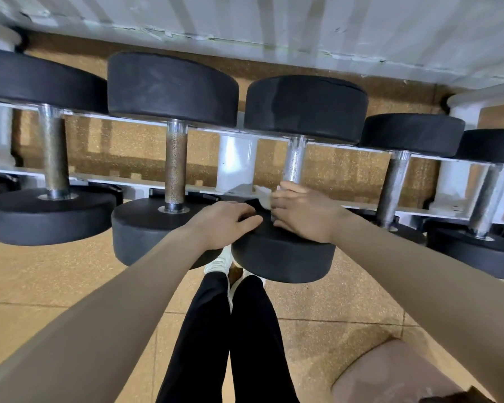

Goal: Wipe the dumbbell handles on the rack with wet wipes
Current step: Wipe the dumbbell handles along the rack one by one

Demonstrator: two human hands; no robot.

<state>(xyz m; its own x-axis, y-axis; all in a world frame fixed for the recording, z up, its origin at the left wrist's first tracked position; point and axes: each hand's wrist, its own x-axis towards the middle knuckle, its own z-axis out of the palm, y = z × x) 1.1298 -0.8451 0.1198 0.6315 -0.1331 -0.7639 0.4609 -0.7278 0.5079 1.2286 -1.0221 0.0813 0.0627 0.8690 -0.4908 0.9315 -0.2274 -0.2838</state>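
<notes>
Am wiping third handle [294,161] on rack [236,164], low end near front weight [282,257]. My right hand [300,210] curling round handle base, pinching wipe [262,196] against it. My left hand [227,222] resting flat on front weight, fingers relaxed, steadying. Judging progress: cannot tell which handles done; rusty handle [175,167] beside it looking untouched, two more handles waiting to right.

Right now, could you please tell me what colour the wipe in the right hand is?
White; the wet wipe shows best in the head view.
</notes>
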